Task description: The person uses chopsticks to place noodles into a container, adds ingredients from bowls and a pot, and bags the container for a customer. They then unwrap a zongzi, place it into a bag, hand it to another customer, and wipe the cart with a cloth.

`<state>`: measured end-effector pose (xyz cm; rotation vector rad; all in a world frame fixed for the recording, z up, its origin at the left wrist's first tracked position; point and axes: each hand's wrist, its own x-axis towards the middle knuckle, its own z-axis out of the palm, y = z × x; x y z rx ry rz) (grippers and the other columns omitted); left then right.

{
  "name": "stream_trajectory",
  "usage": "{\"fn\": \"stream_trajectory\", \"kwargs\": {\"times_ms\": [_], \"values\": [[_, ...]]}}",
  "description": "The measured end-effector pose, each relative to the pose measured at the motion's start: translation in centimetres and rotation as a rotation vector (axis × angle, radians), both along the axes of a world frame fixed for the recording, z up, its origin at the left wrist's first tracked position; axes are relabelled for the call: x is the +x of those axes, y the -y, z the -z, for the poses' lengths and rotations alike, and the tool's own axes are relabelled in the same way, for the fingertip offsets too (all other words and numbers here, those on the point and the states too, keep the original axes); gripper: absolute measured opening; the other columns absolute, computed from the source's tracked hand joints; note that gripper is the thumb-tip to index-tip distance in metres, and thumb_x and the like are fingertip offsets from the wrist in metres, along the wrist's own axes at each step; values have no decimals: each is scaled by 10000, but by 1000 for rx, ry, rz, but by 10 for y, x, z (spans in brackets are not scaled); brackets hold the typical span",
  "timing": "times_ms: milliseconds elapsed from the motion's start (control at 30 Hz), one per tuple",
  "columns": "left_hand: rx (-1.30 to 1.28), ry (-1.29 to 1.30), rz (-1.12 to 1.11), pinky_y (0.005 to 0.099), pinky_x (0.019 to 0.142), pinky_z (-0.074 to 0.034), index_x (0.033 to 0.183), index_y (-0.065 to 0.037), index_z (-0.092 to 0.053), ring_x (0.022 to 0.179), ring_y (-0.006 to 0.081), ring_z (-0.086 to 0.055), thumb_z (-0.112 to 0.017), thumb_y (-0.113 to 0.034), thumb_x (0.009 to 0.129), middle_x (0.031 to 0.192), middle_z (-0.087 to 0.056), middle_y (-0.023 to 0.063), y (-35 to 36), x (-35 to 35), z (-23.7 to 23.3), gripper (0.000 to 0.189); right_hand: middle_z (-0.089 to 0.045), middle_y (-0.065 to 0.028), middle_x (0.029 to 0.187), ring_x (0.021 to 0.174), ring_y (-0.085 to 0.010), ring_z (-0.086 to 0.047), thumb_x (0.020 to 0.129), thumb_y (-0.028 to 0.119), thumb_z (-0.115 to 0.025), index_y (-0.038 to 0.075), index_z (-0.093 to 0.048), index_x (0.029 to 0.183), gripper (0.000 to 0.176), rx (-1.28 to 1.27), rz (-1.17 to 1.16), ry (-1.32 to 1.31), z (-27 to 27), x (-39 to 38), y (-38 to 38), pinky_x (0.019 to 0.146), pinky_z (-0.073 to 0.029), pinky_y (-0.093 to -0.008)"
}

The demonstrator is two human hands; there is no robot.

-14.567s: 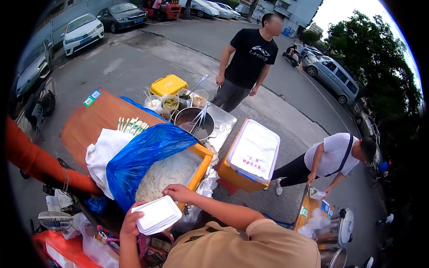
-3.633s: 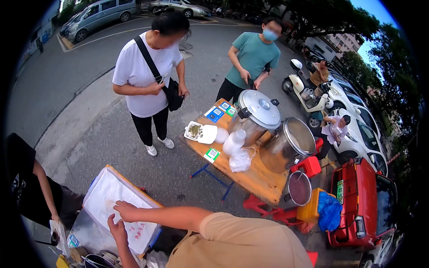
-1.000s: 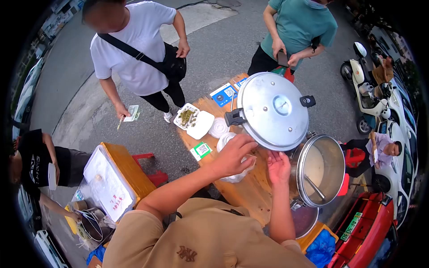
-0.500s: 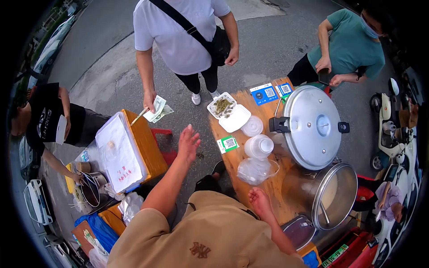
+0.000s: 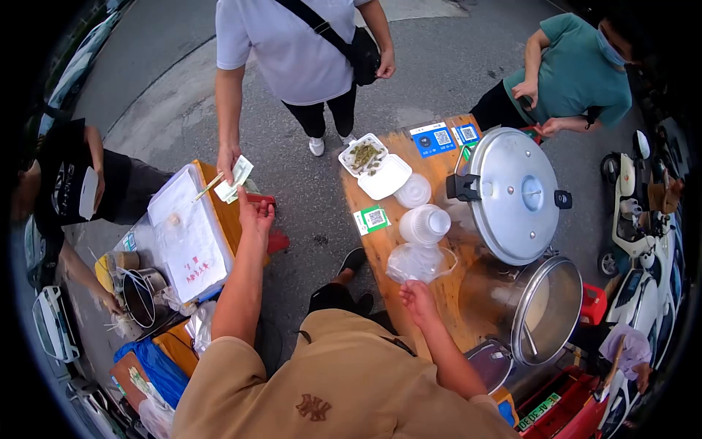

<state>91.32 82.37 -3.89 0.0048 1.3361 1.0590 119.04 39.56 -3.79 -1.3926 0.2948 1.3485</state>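
My left hand (image 5: 256,218) is stretched forward with its fingers apart, fingertips right at the lower edge of some banknotes (image 5: 238,178). The hand of a person (image 5: 228,167) in a white shirt holds those notes, along with a thin stick. My right hand (image 5: 420,301) is over the wooden table (image 5: 395,285) with its fingers curled, at the near edge of a clear plastic bag (image 5: 418,262); what they hold, if anything, is hidden. Beyond the bag are a stack of white plastic cups (image 5: 424,224) and round clear lids (image 5: 413,190).
An open foam box (image 5: 385,178) holds greenish food. On the right stand a big lidded metal pot (image 5: 515,197) and an open pot (image 5: 518,333) with a ladle. At left is a foam-topped orange box (image 5: 183,227). Two other people stand (image 5: 578,69) at the sides (image 5: 69,175).
My left hand has moved left and forward to the banknotes, and the person's hand has come nearer with them. My right hand has moved slightly forward to the plastic bag's edge.
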Motion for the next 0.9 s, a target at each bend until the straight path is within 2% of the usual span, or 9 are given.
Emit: {"fn": "stream_trajectory", "kwargs": {"times_ms": [67, 167, 200, 300, 400, 500, 633, 733, 900], "values": [[-17, -35, 27, 393, 773, -496, 1171, -172, -544, 889, 188, -524, -800, -683, 744, 1058, -497, 47, 15, -21, -10, 713, -675, -25, 927, 828, -156, -656, 966, 221, -643, 123, -597, 1061, 144, 11, -39, -22, 3, -18, 18, 704, -504, -298], [51, -15, 48, 481, 917, -458, 1244, -165, -529, 1077, 243, -524, -791, -587, 797, 1159, -515, 70, 12, -34, 6, 668, -675, -26, 922, 823, -159, -657, 966, 216, -637, 125, -594, 1063, 139, -12, -26, -3, 0, -35, 58, 699, -505, -298], [85, 68, 42, 551, 1049, -358, 1279, -150, -523, 1268, 292, -471, -768, -520, 824, 1261, -534, 85, 14, -38, 2, 635, -676, -28, 921, 819, -160, -657, 967, 212, -632, 125, -592, 1064, 136, -25, -41, -6, 0, -38, 70, 695, -505, -297], [176, 178, 34, 563, 1092, -313, 1331, -159, -514, 1346, 310, -445, -749, -521, 832, 1357, -524, 96, 12, -48, -6, 660, -675, -30, 911, 810, -162, -658, 976, 202, -609, 124, -589, 1055, 113, -31, -65, -2, 12, -49, 104, 676, -506, -295], [151, 226, 16, 560, 1072, -340, 1349, -188, -517, 1306, 298, -490, -706, -423, 912, 1343, -545, 74, 18, -43, -31, 531, -673, -29, 899, 802, -163, -658, 979, 188, -593, 123, -590, 1041, 90, -68, -83, 13, 18, -62, 137, 659, -507, -294], [160, 146, 46, 544, 1020, -389, 1396, -197, -486, 1190, 285, -604, -620, -247, 1011, 1314, -603, 50, 16, -52, -13, 411, -671, -30, 887, 797, -164, -658, 975, 178, -587, 122, -591, 1036, 83, -90, -113, 4, 21, -73, 161, 654, -506, -292], [216, 136, 42, 543, 964, -474, 1383, -128, -480, 1120, 310, -654, -559, -131, 1018, 1273, -635, 106, 58, -67, -19, 374, -670, -31, 882, 791, -166, -659, 972, 173, -587, 119, -592, 1037, 85, -102, -219, 15, 22, -88, 181, 654, -506, -293], [306, -72, 187, 430, 749, -590, 1304, -57, -524, 1007, 279, -712, -571, -93, 999, 1188, -671, 132, 137, -101, -56, 310, -674, -37, 888, 789, -172, -660, 974, 176, -582, 116, -594, 1041, 91, -154, -314, -6, 28, -97, 196, 655, -506, -289], [442, -304, 571, 370, 755, -597, 1215, -51, -575, 969, 193, -696, -576, -68, 981, 1106, -687, 76, 303, -259, -73, 235, -691, -64, 890, 779, -175, -665, 972, 152, -553, 70, -607, 1110, 169, -134, -506, -35, 48, -125, 182, 640, -521, -295]]}}
